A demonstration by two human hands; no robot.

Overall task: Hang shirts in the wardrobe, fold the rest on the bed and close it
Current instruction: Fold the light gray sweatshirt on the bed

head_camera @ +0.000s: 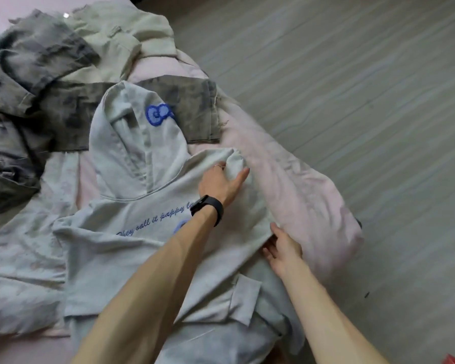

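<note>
Pale grey hoodie (pixel 147 245): one, lying front-up on the bed (pixel 300 185), hood towards the far side, right edge close to the bed's right edge.
Blue marks: one bow (pixel 159 114) on the hood, one line of script lettering (pixel 153 222) across the chest, partly under my arm.
Hands: two, both on the hoodie's right side.
Left hand (pixel 221 179): fingers (pixel 218 166) curled round a bunch of the hoodie's right shoulder, thumb stretched along it.
Right hand (pixel 284 248): nearer, fingers (pixel 268 248) slid under the hoodie's right edge, thumb on top, pinching it.
Watch (pixel 208 208): one, black, on my left wrist.
Other clothes: dark grey clothes (pixel 50 74) heaped far left, count unclear; one beige garment (pixel 132 35) beyond them.
Blanket (pixel 19 245): one, patterned, left of the hoodie.
Floor (pixel 352 74): grey boards, right of the bed.
</note>
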